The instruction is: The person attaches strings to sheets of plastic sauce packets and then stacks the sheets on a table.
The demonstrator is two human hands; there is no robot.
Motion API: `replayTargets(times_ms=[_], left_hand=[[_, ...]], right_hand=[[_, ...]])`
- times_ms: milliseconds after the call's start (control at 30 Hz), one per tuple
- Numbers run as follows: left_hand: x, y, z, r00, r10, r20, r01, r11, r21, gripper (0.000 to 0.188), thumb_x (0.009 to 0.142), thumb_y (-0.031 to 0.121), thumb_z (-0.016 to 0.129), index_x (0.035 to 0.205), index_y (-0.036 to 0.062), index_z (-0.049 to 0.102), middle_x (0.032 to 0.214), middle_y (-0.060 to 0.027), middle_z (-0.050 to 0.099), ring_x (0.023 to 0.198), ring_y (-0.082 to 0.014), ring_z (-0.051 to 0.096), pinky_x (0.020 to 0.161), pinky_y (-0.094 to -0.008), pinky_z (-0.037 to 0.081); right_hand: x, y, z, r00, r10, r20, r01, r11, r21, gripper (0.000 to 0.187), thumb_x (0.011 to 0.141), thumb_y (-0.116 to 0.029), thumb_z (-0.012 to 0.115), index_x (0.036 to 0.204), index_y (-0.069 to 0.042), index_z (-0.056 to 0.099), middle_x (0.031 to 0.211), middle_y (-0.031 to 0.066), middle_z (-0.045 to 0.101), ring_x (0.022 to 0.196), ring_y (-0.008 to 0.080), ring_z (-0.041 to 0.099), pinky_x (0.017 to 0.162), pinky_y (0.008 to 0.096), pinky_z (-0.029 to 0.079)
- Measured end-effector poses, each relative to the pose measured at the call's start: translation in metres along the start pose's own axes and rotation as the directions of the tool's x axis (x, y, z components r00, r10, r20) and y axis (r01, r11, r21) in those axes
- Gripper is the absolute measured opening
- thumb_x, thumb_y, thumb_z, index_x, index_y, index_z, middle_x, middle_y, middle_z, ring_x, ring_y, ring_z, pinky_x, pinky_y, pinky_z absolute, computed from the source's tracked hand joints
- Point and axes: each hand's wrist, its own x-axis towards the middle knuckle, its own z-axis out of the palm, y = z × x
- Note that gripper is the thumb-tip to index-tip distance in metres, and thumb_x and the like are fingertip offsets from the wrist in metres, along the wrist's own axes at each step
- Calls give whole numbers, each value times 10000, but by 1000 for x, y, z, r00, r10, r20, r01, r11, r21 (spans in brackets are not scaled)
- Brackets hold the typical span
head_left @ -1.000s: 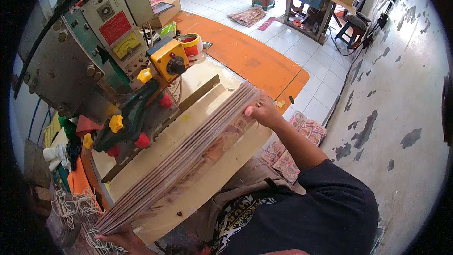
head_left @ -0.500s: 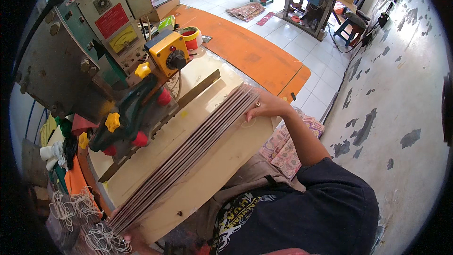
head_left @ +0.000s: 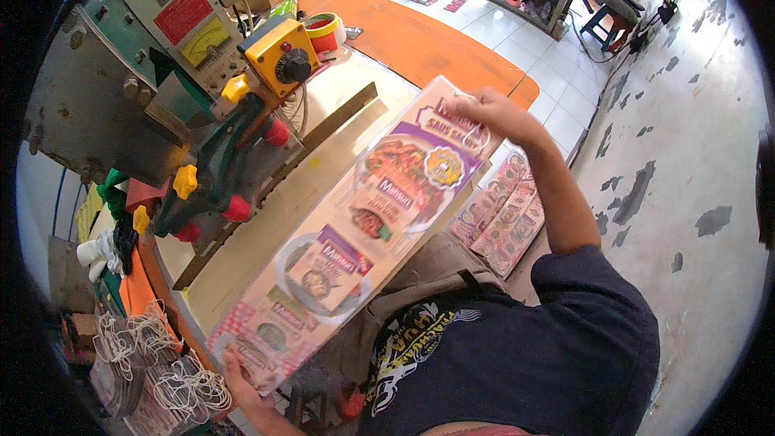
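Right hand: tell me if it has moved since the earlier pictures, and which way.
Yes. The right hand has moved up and rightward in the view, closer to the rounded corner of the orange table.

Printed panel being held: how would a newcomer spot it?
From the big machine at upper left, go down to the slanting metal bar. Lower right of it is the long, food-pictured panel. Unlike the printed bundles on the floor, it is held near both ends by the left hand and right hand.
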Motion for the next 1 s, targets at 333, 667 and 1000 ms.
replayTargets(times_ms=[333, 667, 1000], left_hand=[[-45, -33, 110, 955, -244, 169, 271, 949, -159, 457, 1034, 400, 571, 1272, 10, 577, 1093, -109, 690, 929, -214, 694, 798, -368, 568], [-80, -49, 165, 933, -306, 190, 342, 917, -205, 552, 1029, 507, 541, 1363, 67, 537, 1181, -82, 647, 1053, -223, 647, 914, -398, 551], [-85, -59, 196, 917, -207, 340, 283, 939, -193, 496, 1046, 482, 517, 1353, 93, 526, 1125, -71, 672, 954, -201, 669, 768, -366, 568]], right_hand=[[-2, 42, -72, 820, -257, -511, -12, 885, -465, 577, 965, -541, 646, 1174, -4, 678, 1001, 111, 724, 833, 181, 682, 779, 327, 556], [-106, 33, 21, 936, 283, 209, -296, 955, 31, 643, 1088, -488, 361, 931, 38, 698, 805, 116, 748, 643, 172, 728, 510, 259, 530], [-111, 61, 82, 891, -52, 450, -195, 853, 483, 893, 934, -696, 541, 1271, 131, 551, 1107, 241, 708, 942, 323, 742, 796, 389, 632]])
